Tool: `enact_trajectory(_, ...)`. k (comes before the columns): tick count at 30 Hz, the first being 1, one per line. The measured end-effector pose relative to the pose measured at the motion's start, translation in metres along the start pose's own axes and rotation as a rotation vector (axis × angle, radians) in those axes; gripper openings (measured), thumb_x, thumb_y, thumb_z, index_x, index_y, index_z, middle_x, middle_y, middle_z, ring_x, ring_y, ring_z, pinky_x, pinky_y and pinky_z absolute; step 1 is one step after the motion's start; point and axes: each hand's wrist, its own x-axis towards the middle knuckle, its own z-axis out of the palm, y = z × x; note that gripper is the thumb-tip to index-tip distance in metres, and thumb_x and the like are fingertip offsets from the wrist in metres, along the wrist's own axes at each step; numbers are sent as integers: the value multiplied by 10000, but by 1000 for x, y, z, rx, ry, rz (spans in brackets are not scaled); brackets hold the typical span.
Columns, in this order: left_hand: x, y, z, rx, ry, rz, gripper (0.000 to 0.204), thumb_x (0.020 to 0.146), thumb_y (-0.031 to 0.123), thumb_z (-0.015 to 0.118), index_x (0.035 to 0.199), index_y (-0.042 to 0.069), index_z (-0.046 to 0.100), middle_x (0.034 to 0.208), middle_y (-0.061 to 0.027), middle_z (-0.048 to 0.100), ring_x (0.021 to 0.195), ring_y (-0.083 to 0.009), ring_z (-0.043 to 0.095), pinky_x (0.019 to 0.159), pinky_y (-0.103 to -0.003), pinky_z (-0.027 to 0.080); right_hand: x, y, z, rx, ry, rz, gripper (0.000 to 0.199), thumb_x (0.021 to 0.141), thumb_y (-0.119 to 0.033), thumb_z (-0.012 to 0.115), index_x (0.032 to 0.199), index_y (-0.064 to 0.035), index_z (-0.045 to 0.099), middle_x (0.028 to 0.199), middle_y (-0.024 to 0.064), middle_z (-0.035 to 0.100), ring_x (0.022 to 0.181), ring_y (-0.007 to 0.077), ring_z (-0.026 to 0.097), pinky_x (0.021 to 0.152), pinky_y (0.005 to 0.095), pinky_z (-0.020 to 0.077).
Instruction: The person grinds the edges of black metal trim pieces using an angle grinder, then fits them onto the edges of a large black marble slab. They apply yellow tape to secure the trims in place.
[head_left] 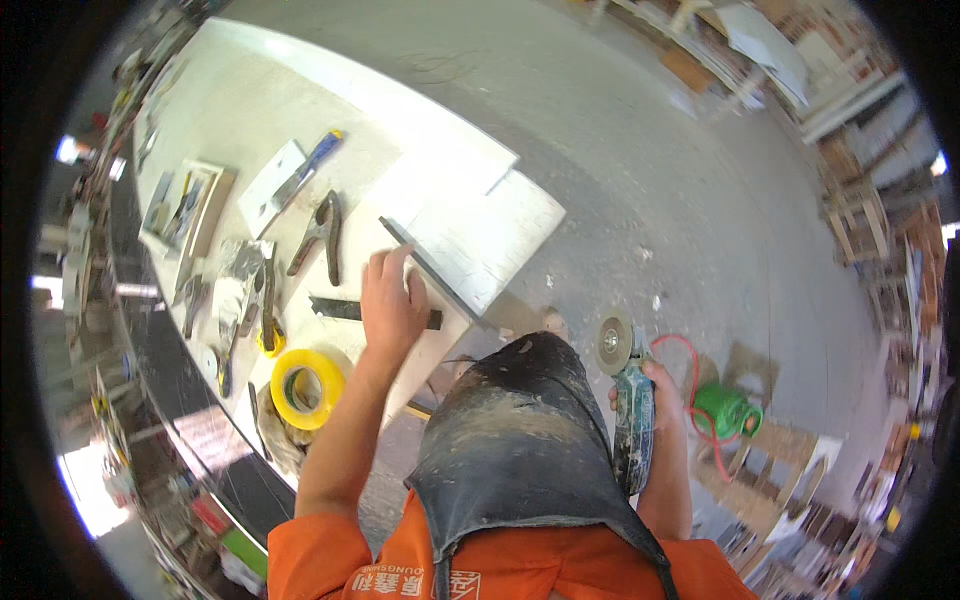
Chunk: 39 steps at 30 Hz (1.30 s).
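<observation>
Metal strip (430,265) at workbench (260,110) near edge, steadied by left hand (392,305), fingers pressed flat; right hand (655,395) gripping angle grinder (630,410) below bench, idle; judged pre-cut positioning, next: raise grinder to strip

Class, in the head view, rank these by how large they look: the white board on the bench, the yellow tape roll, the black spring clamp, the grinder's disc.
1. white board
2. yellow tape roll
3. black spring clamp, looks close to the roll, so unsure
4. grinder's disc
</observation>
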Motion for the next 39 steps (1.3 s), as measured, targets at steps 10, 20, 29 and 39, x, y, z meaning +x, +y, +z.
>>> enact_trajectory(10, -54, 97, 55, 108, -98, -900, 549, 898, 340, 752, 1216, -69, 570, 950, -279, 710, 924, -466, 695, 848, -518, 551, 91, -127, 17, -261, -235, 247, 576, 931, -286, 615, 1407, 28, 531, 1015, 225, 725, 711, 331, 742, 583, 447, 645)
enact_trajectory(20, -81, 102, 39, -809, 90, -1321, 215, 885, 99, 641, 1066, -15, 664, 784, -103, 654, 563, -196, 645, 464, -336, 511, 131, -169, 24, -292, -347, 386, 522, 917, -408, 684, 1215, 17, 634, 916, 217, 735, 754, 350, 751, 658, 502, 653)
enact_trajectory(29, -122, 107, -1, -298, -63, -906, 204, 954, 183, 635, 975, -13, 690, 734, -121, 644, 612, -246, 631, 577, -399, 496, 111, -182, 48, -197, -459, 256, 615, 880, -419, 705, 1297, 24, 612, 1051, 240, 723, 801, 371, 747, 684, 516, 646)
enact_trajectory(39, -12, 80, 8, -66, -560, -446, 318, 980, 331, 665, 993, 21, 736, 882, -249, 711, 883, -450, 695, 770, -513, 538, 123, -162, 77, -1194, -43, -743, 873, 812, -294, 885, 1541, -107, 442, 1257, 211, 700, 1098, 360, 713, 939, 464, 564)
